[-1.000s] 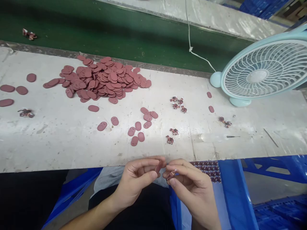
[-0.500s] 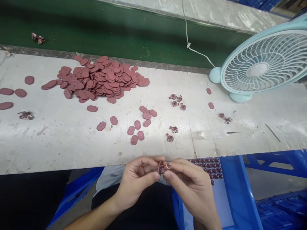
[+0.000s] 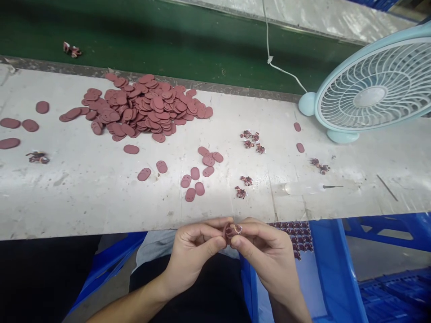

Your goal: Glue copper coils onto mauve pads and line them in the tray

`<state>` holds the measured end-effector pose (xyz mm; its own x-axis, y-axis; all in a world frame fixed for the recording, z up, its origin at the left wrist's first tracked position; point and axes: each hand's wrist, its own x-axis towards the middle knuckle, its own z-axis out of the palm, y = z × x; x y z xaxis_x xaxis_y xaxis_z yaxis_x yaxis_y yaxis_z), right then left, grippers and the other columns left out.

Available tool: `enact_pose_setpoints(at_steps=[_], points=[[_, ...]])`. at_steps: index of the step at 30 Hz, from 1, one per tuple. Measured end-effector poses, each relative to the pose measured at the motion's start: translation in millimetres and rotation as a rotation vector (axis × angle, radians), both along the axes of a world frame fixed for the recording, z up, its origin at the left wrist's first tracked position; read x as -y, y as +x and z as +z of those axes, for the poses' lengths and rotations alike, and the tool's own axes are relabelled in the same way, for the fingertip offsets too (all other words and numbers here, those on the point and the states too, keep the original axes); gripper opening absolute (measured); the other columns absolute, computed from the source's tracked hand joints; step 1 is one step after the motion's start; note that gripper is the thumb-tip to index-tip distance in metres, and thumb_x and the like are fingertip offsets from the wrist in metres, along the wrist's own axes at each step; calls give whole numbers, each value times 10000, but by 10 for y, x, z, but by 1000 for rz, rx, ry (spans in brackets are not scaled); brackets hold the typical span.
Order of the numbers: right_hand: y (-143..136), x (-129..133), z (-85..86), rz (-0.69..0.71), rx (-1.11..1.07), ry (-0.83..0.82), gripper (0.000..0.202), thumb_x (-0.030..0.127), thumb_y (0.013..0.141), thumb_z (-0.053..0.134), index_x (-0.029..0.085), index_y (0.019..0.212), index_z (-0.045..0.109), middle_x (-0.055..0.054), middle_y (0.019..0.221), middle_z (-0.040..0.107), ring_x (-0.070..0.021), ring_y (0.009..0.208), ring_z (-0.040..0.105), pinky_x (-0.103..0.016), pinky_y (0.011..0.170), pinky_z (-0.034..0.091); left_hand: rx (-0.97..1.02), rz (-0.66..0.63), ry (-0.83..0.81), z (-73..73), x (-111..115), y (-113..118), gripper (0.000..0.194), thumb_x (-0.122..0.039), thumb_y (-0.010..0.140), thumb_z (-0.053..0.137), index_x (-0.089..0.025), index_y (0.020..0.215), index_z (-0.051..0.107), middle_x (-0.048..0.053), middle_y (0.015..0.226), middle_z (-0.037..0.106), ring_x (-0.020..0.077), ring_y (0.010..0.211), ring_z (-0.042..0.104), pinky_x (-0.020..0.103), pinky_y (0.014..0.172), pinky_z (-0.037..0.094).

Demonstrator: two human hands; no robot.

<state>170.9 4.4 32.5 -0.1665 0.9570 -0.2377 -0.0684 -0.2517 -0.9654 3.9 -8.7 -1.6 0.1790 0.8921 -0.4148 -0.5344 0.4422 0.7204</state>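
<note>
My left hand (image 3: 198, 251) pinches a reddish-brown oval base (image 3: 226, 232) on its edge, just off the table's front edge. Between thumb and fingers, my right hand (image 3: 266, 251) holds a small horse figure (image 3: 236, 229), its legs against the base; fingertips partly hide the contact. On the white table (image 3: 84, 193) in front of the hands are several loose oval bases (image 3: 200, 188) and several small horse figures (image 3: 240, 193). A large heap of the same bases (image 3: 148, 107) lies farther back on the left.
A light blue fan (image 3: 370, 96) stands at the back right, its white cable crossing a green belt (image 3: 202, 58). A clear bottle with a dark thin tip (image 3: 303, 188) lies on the table. Below right, a blue crate (image 3: 336, 269) holds rows of finished-looking figures (image 3: 299, 237).
The horse figure and the oval base have come closer together and now touch between my fingertips. The view has shifted slightly, while the things on the table stay put.
</note>
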Motion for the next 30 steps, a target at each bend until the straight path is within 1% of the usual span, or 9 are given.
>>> enact_pose_setpoints(at_steps=[8, 15, 18, 21, 23, 25, 27, 28, 30], points=[[-21, -2, -33, -41, -24, 0, 139, 191, 868, 732, 266, 974, 782, -38, 886, 744, -176, 822, 718, -282, 709, 605, -29, -17, 10, 2, -23, 19, 72, -171, 824, 760, -210, 788, 809, 82, 1093, 786, 251, 1042, 721, 354, 919, 582], [-29, 1, -60, -56, -48, 0, 168, 163, 874, 722, 281, 976, 785, -18, 887, 749, -150, 813, 711, -243, 716, 592, -21, 3, 23, -7, -10, 44, 93, -151, 828, 756, -224, 791, 802, 57, 1113, 783, 231, 1049, 729, 330, 937, 584], [-37, 13, -96, -76, -70, -33, 162, 180, 883, 717, 275, 997, 782, -24, 898, 748, -149, 783, 707, -246, 700, 599, -38, 25, 73, 3, -20, 69, 93, -150, 825, 759, -233, 812, 797, 46, 1150, 772, 211, 1018, 740, 308, 910, 599], [20, 69, -157, -112, -121, -56, 150, 205, 902, 697, 261, 1018, 772, -40, 933, 748, -163, 771, 711, -280, 696, 617, -122, -3, 183, 14, -46, 20, 122, -169, 813, 769, -238, 911, 793, 76, 1259, 723, 261, 1102, 712, 335, 871, 625], [145, 148, -211, -164, -170, -40, 145, 226, 906, 691, 256, 1026, 767, -53, 943, 745, -181, 768, 719, -287, 635, 623, -307, -29, 320, 4, -101, -104, 232, -160, 805, 771, -251, 1019, 772, 91, 1304, 691, 282, 1142, 690, 334, 812, 639], [361, 263, -281, -267, -184, 1, 139, 245, 893, 706, 254, 1018, 767, -61, 947, 740, -184, 726, 719, -273, 542, 604, -648, -21, 524, -17, -199, -296, 313, -130, 798, 769, -260, 1082, 751, 85, 1270, 697, 259, 1104, 697, 331, 812, 629], [663, 410, -373, -438, -122, 51, 119, 271, 854, 746, 246, 968, 770, -63, 944, 735, -173, 662, 702, -266, 479, 572, -1071, -25, 734, -35, -326, -506, 349, -114, 788, 772, -251, 1108, 744, 73, 1212, 712, 245, 1082, 687, 390, 948, 576], [840, 494, -426, -538, -57, 71, 118, 290, 826, 771, 236, 931, 769, -61, 930, 731, -167, 638, 691, -267, 466, 559, -1254, -70, 811, -40, -389, -596, 366, -127, 790, 773, -246, 1134, 737, 74, 1204, 714, 259, 1103, 670, 433, 1011, 534], [1229, 682, -548, -733, 108, 100, 171, 344, 768, 808, 217, 869, 756, -53, 885, 720, -165, 624, 678, -272, 461, 541, -1478, -159, 888, -41, -482, -719, 384, -166, 806, 761, -235, 1182, 720, 85, 1210, 714, 288, 1110, 654, 463, 1021, 502]])
